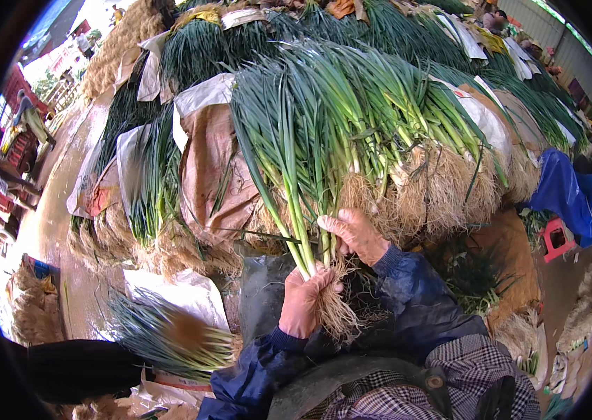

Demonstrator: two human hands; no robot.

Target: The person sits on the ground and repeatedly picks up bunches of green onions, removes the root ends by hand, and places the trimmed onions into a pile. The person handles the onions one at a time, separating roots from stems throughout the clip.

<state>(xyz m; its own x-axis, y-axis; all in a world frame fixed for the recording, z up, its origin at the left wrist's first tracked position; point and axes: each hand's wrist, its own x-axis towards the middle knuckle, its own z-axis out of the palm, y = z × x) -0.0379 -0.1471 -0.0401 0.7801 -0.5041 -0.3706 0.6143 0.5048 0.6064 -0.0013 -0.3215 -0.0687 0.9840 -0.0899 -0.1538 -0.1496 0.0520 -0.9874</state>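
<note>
My left hand (303, 304), which looks gloved, is closed around the white lower stems of a few long green onions (298, 231). Their pale, stringy roots (335, 315) hang below the fist. Just above and to the right, my right hand (356, 236) has its fingers curled at a stem beside the bunch; its fingertips are partly hidden. Behind both hands lies a large heap of green onions (374, 110), leaves pointing away and root ends (437, 184) towards me. A dark sheet (264, 289) lies under my hands.
Left of me, another onion bunch (180, 336) rests by a white sack (185, 294). A brown woven sack (217, 173) divides the piles. At right are a red plastic stool (557, 239) and a blue plastic sheet (563, 194). People (30, 115) stand in the left background.
</note>
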